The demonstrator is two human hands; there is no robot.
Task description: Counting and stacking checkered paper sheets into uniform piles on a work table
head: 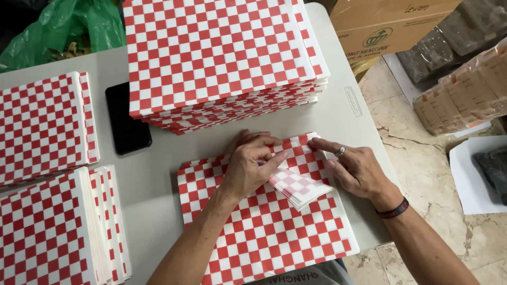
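A sheet of red and white checked paper (264, 237) lies flat on the grey table (153, 174) in front of me. My left hand (248, 166) presses down on its upper middle, fingers over a small folded wad of the same paper (298, 187). My right hand (354, 169), with a ring and a dark wristband, rests on the sheet's upper right corner, its forefinger pointing left along the top edge. Neither hand lifts anything.
A tall stack of checked sheets (222, 58) fills the table's far side. Two lower stacks (45, 126) (58, 232) sit at the left. A black phone (127, 121) lies between them. Cardboard boxes (385, 24) and wrapped bundles (465, 89) stand on the tiled floor at right.
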